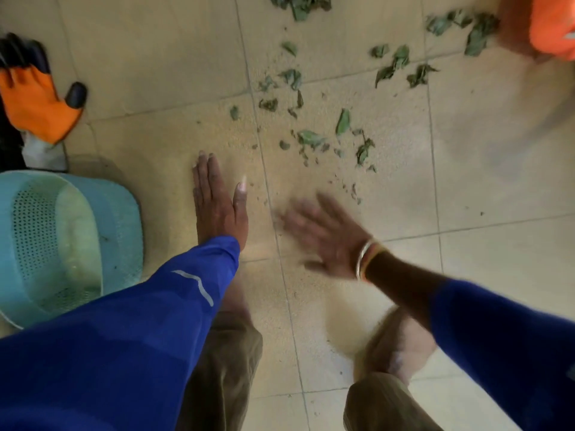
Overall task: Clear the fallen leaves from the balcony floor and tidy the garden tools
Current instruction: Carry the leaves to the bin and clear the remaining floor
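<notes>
Presently, left hand: flat on the floor tiles, fingers straight and close together, holding nothing
Right hand: low over the tiles just beside the left hand; fingers look spread and straight with nothing in them, though blur prevents certainty
Leaves: loose on the tiles beyond both hands, with more clumps toward the far edge
Teal basket: at the left, beside the left sleeve, well apart from the leaves
Risk one: a fast bare-hand sweep would likely scatter the dry crumbs sideways, since the left palm forms only a short barrier
Risk two: brittle leaves may break smaller under pressure, leaving more to collect
Risk three: grit on rough tile could scrape bare skin; the orange glove sits unworn at the left
Unclear: whether the right hand touches the floor; the basket interior is hazy
Cut off: an orange object at the top right corner, unidentified; no garden tools can be made out
</notes>
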The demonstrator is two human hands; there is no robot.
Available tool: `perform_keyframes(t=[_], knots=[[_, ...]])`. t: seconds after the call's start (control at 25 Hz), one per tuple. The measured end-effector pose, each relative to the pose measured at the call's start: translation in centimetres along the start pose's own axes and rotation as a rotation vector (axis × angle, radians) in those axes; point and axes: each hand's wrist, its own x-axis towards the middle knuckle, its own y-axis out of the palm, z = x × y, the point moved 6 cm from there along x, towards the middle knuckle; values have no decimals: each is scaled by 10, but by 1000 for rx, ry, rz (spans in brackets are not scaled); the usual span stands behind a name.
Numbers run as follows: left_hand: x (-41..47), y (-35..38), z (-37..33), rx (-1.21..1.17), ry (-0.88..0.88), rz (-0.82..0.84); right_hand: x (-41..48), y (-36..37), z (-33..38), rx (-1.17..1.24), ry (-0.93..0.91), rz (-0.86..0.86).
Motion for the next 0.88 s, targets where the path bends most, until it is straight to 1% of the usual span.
perform_keyframes(t=[0.04, 0.08, 0.12, 0.2, 0.24, 0.36, 0.4, 0.52, 0.56, 0.6, 0.68, 0.72, 0.76, 0.8, 0.88], knots=[[6, -5, 7, -29, -72, -33, -9, 12, 23, 16, -54, 34], [10, -7, 12, -54, -127, -59, -11, 20, 38, 20, -65, 48], [11, -9, 17, -68, -164, -80, -3, 25, 44, 16, -63, 39], [9, -6, 27, -70, -197, -108, 38, 17, 30, -6, -23, 4], [7, -4, 32, -61, -205, -111, 68, 7, 14, -29, 37, -24], [3, 10, 33, -12, -184, -48, 137, -38, -61, -35, 340, -110], [4, 16, 28, -7, -176, -26, 144, -50, -82, -13, 423, -122], [24, 27, 4, -11, -199, 10, 119, -59, -107, 33, 528, -142], [34, 32, -8, -18, -173, 54, 95, -55, -109, 54, 591, -147], [43, 39, -26, -30, -100, 118, 66, -47, -108, 91, 693, -150], [57, 53, -72, -77, 151, 238, 2, -25, -103, 199, 975, -144], [61, 57, -92, -112, 269, 271, -25, -14, -95, 266, 1119, -141], [67, 57, -104, -140, 348, 268, -42, -5, -85, 321, 1221, -141], [76, 55, -107, -148, 375, 226, -45, 1, -76, 350, 1266, -142], [96, 48, -95, -91, 311, 79, -21, 4, -73, 337, 1273, -158]])
